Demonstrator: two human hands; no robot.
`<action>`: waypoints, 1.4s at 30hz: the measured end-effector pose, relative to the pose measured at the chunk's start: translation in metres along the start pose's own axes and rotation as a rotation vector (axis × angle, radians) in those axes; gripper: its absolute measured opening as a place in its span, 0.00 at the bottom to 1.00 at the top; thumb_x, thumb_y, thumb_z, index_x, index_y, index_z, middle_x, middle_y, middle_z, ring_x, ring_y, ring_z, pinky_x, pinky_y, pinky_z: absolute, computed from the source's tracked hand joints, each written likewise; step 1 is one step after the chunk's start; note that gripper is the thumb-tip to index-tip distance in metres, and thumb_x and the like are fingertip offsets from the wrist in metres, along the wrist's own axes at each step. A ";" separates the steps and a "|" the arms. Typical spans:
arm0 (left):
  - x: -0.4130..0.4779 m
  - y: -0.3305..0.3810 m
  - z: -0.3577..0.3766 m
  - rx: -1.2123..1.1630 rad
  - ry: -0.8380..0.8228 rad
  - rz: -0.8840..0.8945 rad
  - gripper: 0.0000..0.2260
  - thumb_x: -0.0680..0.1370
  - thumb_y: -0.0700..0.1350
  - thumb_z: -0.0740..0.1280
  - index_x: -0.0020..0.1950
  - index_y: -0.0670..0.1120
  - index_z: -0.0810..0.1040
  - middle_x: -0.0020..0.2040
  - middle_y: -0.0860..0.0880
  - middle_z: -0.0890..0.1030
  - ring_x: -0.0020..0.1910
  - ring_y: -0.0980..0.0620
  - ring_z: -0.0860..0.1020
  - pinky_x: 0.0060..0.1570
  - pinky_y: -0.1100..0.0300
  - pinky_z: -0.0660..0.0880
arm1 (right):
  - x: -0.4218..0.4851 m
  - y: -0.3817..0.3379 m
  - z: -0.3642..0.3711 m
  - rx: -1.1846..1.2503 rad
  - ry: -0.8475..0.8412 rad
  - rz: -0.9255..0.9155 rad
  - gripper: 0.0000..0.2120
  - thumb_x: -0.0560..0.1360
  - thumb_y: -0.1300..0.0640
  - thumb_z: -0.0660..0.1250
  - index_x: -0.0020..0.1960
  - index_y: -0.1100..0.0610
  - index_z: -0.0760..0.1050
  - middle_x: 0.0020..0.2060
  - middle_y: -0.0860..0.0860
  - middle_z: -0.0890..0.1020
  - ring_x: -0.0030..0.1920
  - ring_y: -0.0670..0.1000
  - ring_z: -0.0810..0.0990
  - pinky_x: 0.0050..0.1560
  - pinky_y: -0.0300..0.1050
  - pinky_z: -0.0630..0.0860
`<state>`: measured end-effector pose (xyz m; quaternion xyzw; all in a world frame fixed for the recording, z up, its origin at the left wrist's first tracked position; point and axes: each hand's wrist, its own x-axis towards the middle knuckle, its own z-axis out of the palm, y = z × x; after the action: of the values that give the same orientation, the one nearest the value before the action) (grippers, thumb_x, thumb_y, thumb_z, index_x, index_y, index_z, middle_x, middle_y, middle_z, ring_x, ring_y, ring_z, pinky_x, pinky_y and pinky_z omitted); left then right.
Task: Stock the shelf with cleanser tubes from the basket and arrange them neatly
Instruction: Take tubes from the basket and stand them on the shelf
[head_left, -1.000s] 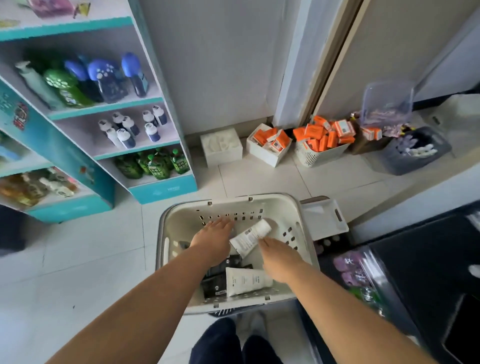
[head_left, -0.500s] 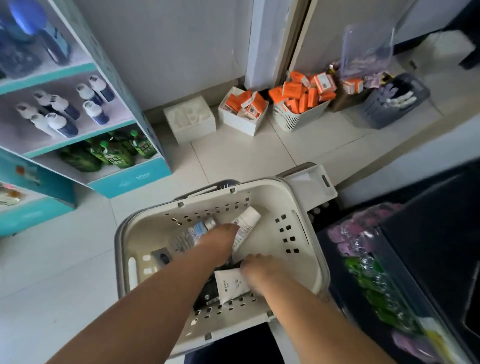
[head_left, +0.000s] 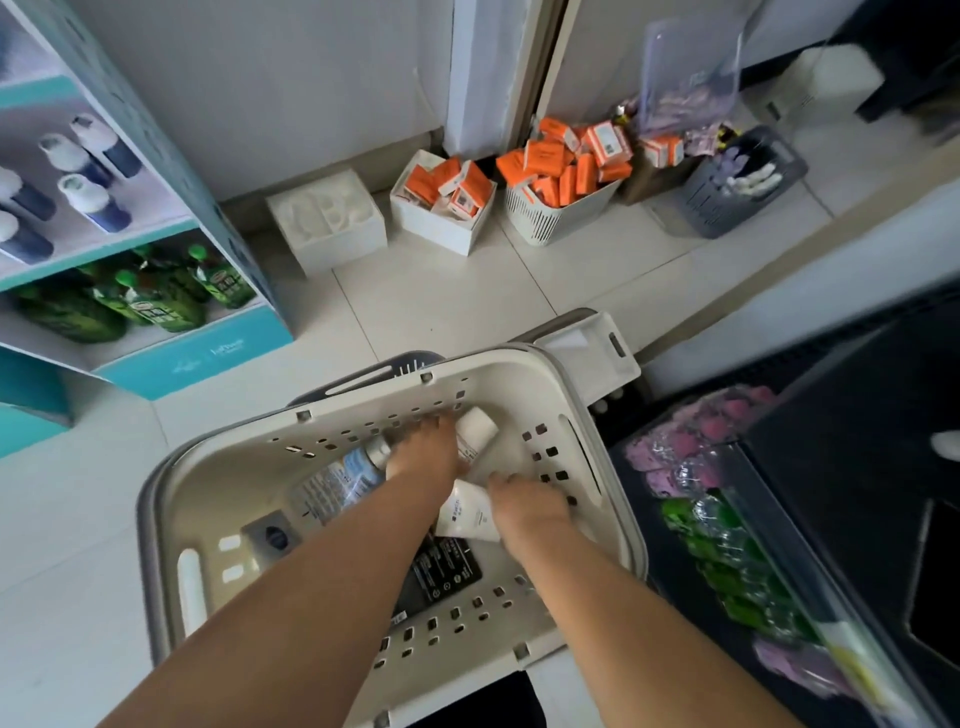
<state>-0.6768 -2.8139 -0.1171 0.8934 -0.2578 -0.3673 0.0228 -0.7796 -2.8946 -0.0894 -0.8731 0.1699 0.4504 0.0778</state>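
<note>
Both hands are down inside the cream basket (head_left: 208, 467), which sits on the floor. The left hand (head_left: 426, 449) has its fingers bent down over one white tube (head_left: 475, 428), near its cap, and touches it. It is too blurry to tell if the hand grips the tube. The right hand (head_left: 527, 506) rests on the wide end of a second white tube (head_left: 465, 514), with the thumb on top and the fingers bent. I cannot tell if it holds that tube either. The two hands are close but do not touch. The basket walls go all round the hands, and the top is open. I count two white tubes, one clear bottle (head_left: 335, 483) beside the left arm, one black packet (head_left: 444, 566) under the arms and one small grey thing (head_left: 270, 535). Bare floor tiles (head_left: 441, 296) lie between the basket and the blue-green shelf (head_left: 228, 218) on the left, so there is open room there. On the right a dark case (head_left: 857, 467) stands just beside the basket. A white lid (head_left: 587, 353) sits by the basket's far right corner. The shelf holds five white and blue bottles (head_left: 88, 200) that I can see, and some green bottles (head_left: 156, 301) below, too blurry to count. By the wall are four holders: a white box (head_left: 327, 221), a box of orange packs (head_left: 441, 202), a white bin of orange packs (head_left: 561, 202) and a grey bin (head_left: 743, 182).
</note>
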 end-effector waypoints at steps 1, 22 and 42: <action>0.001 0.002 0.000 -0.019 -0.009 0.002 0.32 0.76 0.50 0.70 0.74 0.44 0.59 0.70 0.41 0.67 0.67 0.39 0.70 0.61 0.42 0.71 | 0.001 0.001 0.001 -0.007 -0.004 -0.001 0.28 0.72 0.61 0.70 0.69 0.58 0.62 0.62 0.58 0.74 0.60 0.60 0.76 0.55 0.55 0.73; -0.101 -0.039 -0.072 -1.178 -0.085 -0.025 0.23 0.76 0.61 0.65 0.65 0.50 0.72 0.51 0.47 0.81 0.49 0.46 0.80 0.55 0.51 0.75 | -0.087 0.016 -0.032 1.473 -0.122 -0.174 0.26 0.73 0.60 0.72 0.68 0.51 0.68 0.60 0.50 0.81 0.60 0.53 0.80 0.63 0.59 0.74; -0.172 0.045 -0.170 -1.471 -0.289 0.601 0.25 0.66 0.36 0.71 0.62 0.51 0.75 0.58 0.50 0.80 0.53 0.50 0.77 0.50 0.55 0.72 | -0.213 0.050 -0.070 2.353 0.407 -0.413 0.27 0.67 0.67 0.68 0.66 0.55 0.73 0.56 0.59 0.80 0.56 0.61 0.78 0.61 0.73 0.70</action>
<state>-0.6856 -2.7963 0.1278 0.4857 -0.1798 -0.5330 0.6691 -0.8589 -2.9127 0.1248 -0.3339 0.3422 -0.1457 0.8661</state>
